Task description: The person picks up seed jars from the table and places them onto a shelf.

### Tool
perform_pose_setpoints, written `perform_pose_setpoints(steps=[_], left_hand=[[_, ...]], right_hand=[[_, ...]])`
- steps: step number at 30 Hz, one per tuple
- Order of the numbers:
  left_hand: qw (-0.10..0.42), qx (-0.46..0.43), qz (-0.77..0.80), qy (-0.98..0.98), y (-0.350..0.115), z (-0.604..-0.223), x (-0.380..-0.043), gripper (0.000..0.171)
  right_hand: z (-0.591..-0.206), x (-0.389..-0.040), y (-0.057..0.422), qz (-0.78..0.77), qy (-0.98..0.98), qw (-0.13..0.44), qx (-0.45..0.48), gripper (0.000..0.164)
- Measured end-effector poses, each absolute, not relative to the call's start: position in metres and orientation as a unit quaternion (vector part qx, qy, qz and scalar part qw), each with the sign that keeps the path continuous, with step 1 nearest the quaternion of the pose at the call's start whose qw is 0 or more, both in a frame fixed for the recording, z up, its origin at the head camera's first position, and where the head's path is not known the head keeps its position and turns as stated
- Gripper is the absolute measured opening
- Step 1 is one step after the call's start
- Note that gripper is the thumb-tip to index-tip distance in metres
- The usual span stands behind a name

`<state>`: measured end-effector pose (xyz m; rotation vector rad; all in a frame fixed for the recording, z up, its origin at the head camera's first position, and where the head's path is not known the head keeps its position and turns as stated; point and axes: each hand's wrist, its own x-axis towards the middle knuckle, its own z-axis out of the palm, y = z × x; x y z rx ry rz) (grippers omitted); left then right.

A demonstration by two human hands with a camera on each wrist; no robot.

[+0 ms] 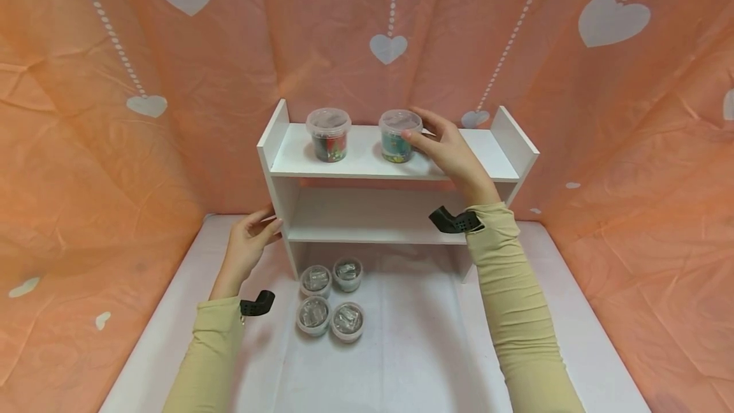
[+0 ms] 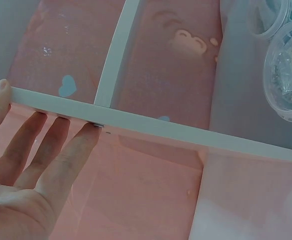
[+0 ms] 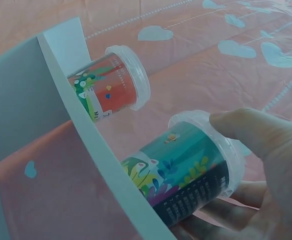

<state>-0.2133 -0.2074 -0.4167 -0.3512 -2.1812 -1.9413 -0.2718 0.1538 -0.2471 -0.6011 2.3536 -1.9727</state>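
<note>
On the top board of a white shelf stands a clear lidded tub with a teal label. My right hand grips it from the right. In the right wrist view the thumb lies at the lid's rim and the other fingers are around the far side. To its left stands a similar tub with a red label. My left hand is at the shelf's left side panel. Its fairly straight fingers touch the panel's outer face, the thumb at the edge.
Several small lidded tubs holding grey packets are grouped on the white table, in front of the shelf's lower left. The shelf has a middle board and raised side panels. Orange cloth with white hearts hangs behind and at both sides.
</note>
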Motion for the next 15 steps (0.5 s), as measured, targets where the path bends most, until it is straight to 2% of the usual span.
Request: perform_pose_setpoints(steps=[6,15], left_hand=[[0.101,-0.119,-0.655,-0.739,-0.2077,-0.4156,-0.2124,0.046],[0.096,-0.115,-0.654,-0.741,-0.2072,-0.4148,-0.2113,0.047]], right_hand=[[-0.2468,-0.2709,0.1538,-0.632,0.750,0.005,-0.195,0.065],[-0.2486,-0.2674,0.1586,-0.701,0.686,-0.023,-0.195,0.051]])
